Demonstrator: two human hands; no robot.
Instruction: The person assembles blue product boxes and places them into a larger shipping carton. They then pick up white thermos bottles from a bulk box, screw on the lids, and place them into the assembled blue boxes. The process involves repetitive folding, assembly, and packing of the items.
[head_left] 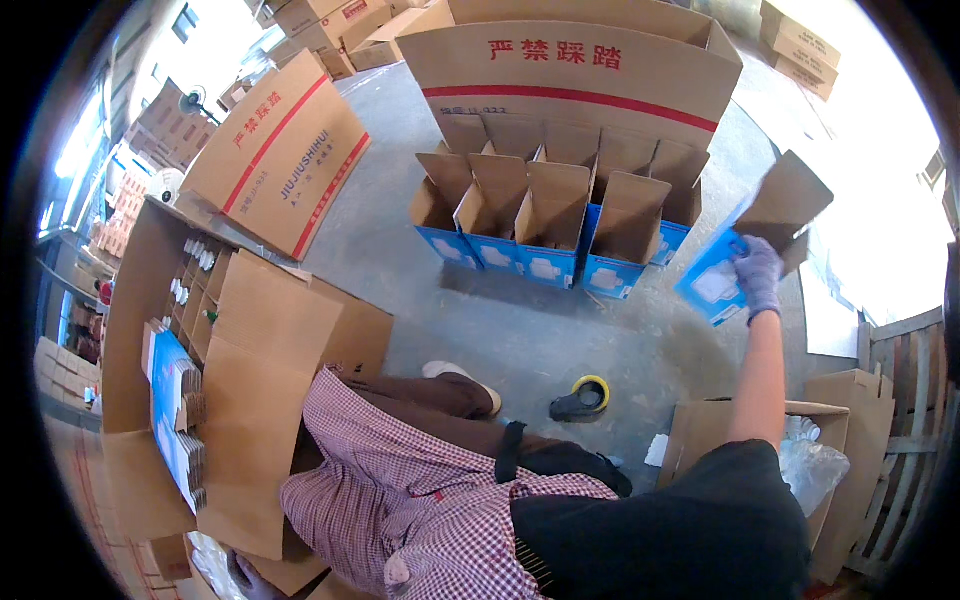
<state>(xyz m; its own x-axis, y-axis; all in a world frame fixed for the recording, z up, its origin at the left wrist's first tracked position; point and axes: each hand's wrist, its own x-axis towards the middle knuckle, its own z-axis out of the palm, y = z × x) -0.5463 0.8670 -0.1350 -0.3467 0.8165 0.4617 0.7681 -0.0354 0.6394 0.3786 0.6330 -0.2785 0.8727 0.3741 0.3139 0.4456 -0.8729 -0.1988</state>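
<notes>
My right hand [760, 272], in a pale purple glove, grips the side of a blue and white carton [712, 283]. That carton is tilted, its brown top flaps standing up. To its left, several similar blue cartons [545, 265] stand together on the floor in rows with their tops open. At the lower left edge, my left hand [254, 580], also gloved, is mostly cut off and its fingers are hidden. It is beside a clear plastic bag [212, 562] in a brown box.
A large open box [570, 75] stands behind the cartons. At left, another box [265, 400] holds flattened blue cartons [172, 410] and white-capped items. A tape dispenser [582, 400] lies on the floor. Lower right are a box with a plastic bag [812, 468] and a wooden pallet [908, 440].
</notes>
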